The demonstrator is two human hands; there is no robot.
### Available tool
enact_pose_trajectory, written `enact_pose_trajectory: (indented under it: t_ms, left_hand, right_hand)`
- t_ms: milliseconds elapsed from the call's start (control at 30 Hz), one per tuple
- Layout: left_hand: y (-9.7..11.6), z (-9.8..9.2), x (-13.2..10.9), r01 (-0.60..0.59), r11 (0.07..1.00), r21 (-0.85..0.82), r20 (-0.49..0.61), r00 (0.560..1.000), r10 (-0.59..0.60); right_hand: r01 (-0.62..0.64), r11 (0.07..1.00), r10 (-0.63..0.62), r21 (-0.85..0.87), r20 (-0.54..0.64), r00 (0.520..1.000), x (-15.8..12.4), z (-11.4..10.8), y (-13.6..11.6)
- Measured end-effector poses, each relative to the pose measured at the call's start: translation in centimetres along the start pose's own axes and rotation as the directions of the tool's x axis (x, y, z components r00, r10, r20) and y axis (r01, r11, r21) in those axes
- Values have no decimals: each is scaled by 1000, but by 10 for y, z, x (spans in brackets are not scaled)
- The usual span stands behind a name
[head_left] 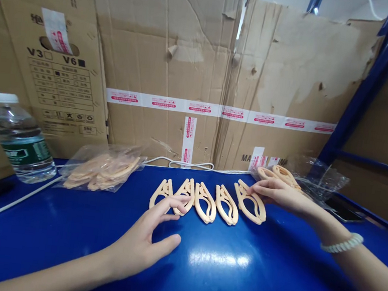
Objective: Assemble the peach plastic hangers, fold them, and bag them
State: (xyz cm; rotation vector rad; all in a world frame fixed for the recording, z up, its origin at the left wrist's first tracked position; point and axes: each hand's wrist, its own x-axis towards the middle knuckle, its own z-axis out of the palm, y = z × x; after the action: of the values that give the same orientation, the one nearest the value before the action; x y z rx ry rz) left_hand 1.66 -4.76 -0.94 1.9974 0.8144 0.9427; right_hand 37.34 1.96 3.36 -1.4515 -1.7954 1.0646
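Note:
Several peach-coloured plastic folding hangers, folded up, lie side by side in a row on the blue tabletop (219, 285). My left hand (147, 234) is open, thumb apart, with its fingertips over the second hanger (189, 197) from the left, and partly hides the leftmost hanger (162, 189). Between the hands lie a hanger (198, 205) and another hanger (222, 205). My right hand (276, 192) has its fingers closed on the upper right edge of the rightmost hanger (260, 212), which is tilted and lies on the table.
Behind my right hand are more hangers (284, 174) and a clear plastic wrapper (321, 175), with a dark phone-like object (343, 209) beside them. A bag of hangers (102, 169), a water bottle (20, 143) and a white cable (13, 203) are at left. Cardboard (175, 67) walls the back.

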Motion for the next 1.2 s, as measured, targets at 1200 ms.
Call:
enact_pose_trajectory:
  t_ms: [1200]
  left_hand:
    - [13,23,17,280,579,766,-95,940,-329]
  right_hand:
    - [316,532,-311,-785,166,936,-25,110,-12]
